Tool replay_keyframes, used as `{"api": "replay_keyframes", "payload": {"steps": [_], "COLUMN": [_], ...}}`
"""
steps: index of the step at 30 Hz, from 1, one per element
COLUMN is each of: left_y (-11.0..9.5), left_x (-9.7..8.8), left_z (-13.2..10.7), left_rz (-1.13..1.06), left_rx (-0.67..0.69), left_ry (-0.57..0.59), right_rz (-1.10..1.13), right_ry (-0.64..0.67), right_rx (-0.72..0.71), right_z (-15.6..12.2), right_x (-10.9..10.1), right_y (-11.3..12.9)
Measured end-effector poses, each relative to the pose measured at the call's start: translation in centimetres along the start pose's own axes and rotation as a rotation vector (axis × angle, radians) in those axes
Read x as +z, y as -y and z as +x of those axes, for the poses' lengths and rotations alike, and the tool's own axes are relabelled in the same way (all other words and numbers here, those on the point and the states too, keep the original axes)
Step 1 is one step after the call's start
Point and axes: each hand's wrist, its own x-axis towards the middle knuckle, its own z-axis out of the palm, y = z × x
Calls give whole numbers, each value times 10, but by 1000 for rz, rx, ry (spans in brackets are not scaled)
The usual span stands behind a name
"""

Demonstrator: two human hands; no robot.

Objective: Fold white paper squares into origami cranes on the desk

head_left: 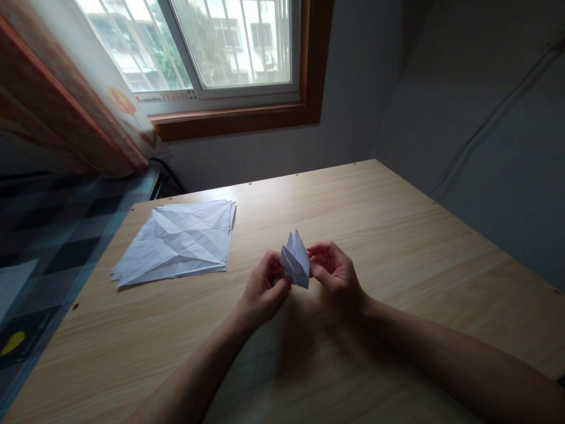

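A small folded white paper piece with pointed flaps is held just above the middle of the wooden table. My left hand pinches its left side with closed fingers. My right hand grips its right side, fingers curled around the edge. Both forearms reach in from the bottom of the view.
A stack of creased white paper sheets lies on the table to the left. A window with a wooden frame and a curtain are behind. A checked bedcover is at the left; a grey wall stands at the right.
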Motion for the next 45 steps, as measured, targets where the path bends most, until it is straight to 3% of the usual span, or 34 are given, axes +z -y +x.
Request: {"api": "replay_keyframes", "payload": {"steps": [7, 11, 15, 24, 36, 40, 45], "left_y": [0, -11, -18, -14, -8, -9, -11], "left_x": [-2, 1, 2, 0, 1, 4, 5], "left_z": [-3, -5, -2, 3, 1, 0, 0], "left_rz": [98, 51, 141, 180, 69, 27, 21], "left_rx": [-1, -36, -54, -138, -121, -88, -103], "left_ry": [75, 109, 145, 65, -66, -130, -122], "right_rz": [-201, -294, -386, -504, -484, -451, -310], "right_ry": [-22, 24, 88, 124, 157, 145, 149], "right_rx": [-227, -299, -387, -527, -339, -207, -29], "right_z": [3, 4, 3, 5, 1, 1, 1], "right_x": [-7, -7, -5, -7, -6, -5, -5], "right_y": [1, 3, 6, 10, 6, 4, 3]}}
